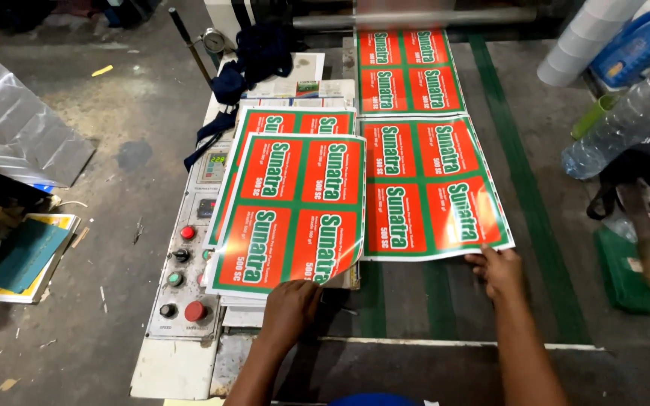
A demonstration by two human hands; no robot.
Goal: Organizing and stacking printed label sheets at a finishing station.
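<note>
Two hands are at work on glossy printed sheets at a machine's outfeed.

The left hand [289, 307] is closed on the near edge of the top sheet [291, 214], which is lifted and curled above the stack of sheets [253, 120] already gathered beside the control panel [182, 271]. The right hand [496, 269] is pinched on the near corner of the flat sheet [430, 192], lying on the green-striped belt [524, 188]. One more sheet [408, 69] is seen further up, under the roller [415, 16], not yet collected. Each sheet is marked with four orange-red rectangular labels framed in green, white lettering running sideways. A clear plastic bottle [626, 120] lies well apart, right.
</note>
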